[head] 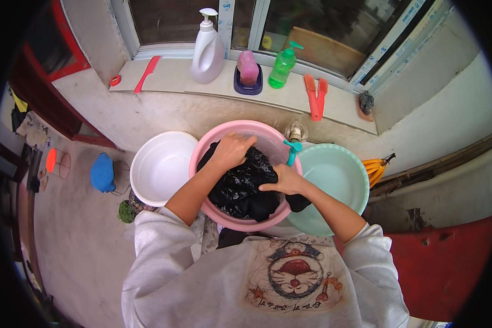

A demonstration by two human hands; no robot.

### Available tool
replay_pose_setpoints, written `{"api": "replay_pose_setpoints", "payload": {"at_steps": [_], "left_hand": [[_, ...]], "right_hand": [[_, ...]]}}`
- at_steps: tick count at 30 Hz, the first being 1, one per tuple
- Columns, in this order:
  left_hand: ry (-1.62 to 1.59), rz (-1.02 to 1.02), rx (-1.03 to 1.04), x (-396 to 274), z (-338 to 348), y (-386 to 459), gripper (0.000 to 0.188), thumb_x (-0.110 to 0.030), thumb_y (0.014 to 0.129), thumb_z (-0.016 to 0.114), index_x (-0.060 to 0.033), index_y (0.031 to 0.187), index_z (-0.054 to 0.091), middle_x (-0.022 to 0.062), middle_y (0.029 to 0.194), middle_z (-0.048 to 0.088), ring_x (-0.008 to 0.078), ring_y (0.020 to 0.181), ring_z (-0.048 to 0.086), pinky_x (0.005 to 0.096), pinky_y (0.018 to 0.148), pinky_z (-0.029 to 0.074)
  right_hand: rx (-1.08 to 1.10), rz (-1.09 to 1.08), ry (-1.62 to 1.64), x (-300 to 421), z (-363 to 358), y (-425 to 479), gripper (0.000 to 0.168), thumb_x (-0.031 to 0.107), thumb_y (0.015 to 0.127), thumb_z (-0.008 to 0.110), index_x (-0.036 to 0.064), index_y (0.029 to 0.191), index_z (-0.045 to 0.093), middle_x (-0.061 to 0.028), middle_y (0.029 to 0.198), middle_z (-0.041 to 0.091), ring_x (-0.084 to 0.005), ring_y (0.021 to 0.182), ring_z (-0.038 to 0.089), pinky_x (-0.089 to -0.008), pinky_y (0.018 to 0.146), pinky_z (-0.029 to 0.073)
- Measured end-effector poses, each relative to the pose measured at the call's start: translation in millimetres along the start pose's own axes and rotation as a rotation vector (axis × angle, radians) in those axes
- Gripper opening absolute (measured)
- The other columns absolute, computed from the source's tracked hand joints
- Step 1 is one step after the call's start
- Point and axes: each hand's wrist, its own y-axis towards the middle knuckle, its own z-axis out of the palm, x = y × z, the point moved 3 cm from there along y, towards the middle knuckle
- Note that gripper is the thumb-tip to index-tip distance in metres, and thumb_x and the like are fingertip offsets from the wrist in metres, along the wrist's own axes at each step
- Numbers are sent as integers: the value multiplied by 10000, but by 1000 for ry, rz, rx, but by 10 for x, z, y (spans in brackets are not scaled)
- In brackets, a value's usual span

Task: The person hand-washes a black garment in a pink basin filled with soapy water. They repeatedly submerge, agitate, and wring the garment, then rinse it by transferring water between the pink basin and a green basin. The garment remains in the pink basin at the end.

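A wet black garment (246, 184) lies bunched in a pink plastic basin (246, 226), with water visible along the far side. My left hand (233, 151) grips the cloth near the basin's far left, knuckles up. On the right, my right hand (286, 180) has hold of the garment, its thumb on top; its other fingers are partly hidden by the cloth. Some black fabric (297, 202) hangs over the right rim toward a light green basin (332, 153). The garment's lower folds are out of sight.
A white basin (160, 172) stands left, and a tap with a teal handle (292, 148) juts over the right rim. Along the sill are a white pump bottle (207, 53), pink soap (248, 67), a green pump bottle (282, 67), red brushes (315, 98) and steel wool (365, 102).
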Motion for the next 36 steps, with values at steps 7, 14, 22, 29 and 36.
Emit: {"api": "replay_pose_setpoints", "payload": {"at_steps": [7, 14, 22, 29, 36], "left_hand": [[-82, -149, -393, -277, 268, -82, 367, -2, 563, 641, -101, 883, 491, 20, 681, 536, 224, 660, 531, 336, 644, 394], [-140, -191, -335, -348, 300, -75, 407, -2, 546, 668, -106, 917, 536, 48, 724, 538, 253, 729, 551, 366, 712, 414], [-316, -197, -218, -295, 432, -172, 445, -168, 558, 769, -88, 945, 564, 69, 988, 596, 283, 1066, 522, 503, 1031, 301], [-668, -279, 337, -279, 0, 16, 371, -206, 667, 663, -15, 968, 561, 148, 807, 636, 300, 797, 614, 384, 748, 457], [-1223, -414, 1001, -226, 25, -171, 271, -211, 770, 598, -65, 975, 697, 33, 1028, 647, 161, 966, 550, 247, 878, 391]], "right_hand": [[372, 346, 928, 72, 310, -111, 227, 140, 764, 666, 78, 827, 457, 28, 539, 387, -68, 453, 364, -221, 412, 258], [486, 305, 1207, 19, 292, -177, 175, 151, 834, 561, 96, 744, 421, 40, 526, 324, -60, 433, 313, -207, 401, 225], [319, 255, 829, 158, -425, -508, 281, 205, 846, 582, 88, 642, 427, 26, 526, 393, -72, 432, 353, -224, 414, 258], [229, 239, 879, 133, -808, -809, 238, 233, 802, 606, 19, 720, 540, -43, 613, 532, -100, 503, 480, -219, 471, 376], [-536, -19, -579, -159, -217, -631, 595, 152, 678, 705, 67, 1218, 469, -150, 1089, 513, -328, 1006, 520, -426, 868, 424]]}}
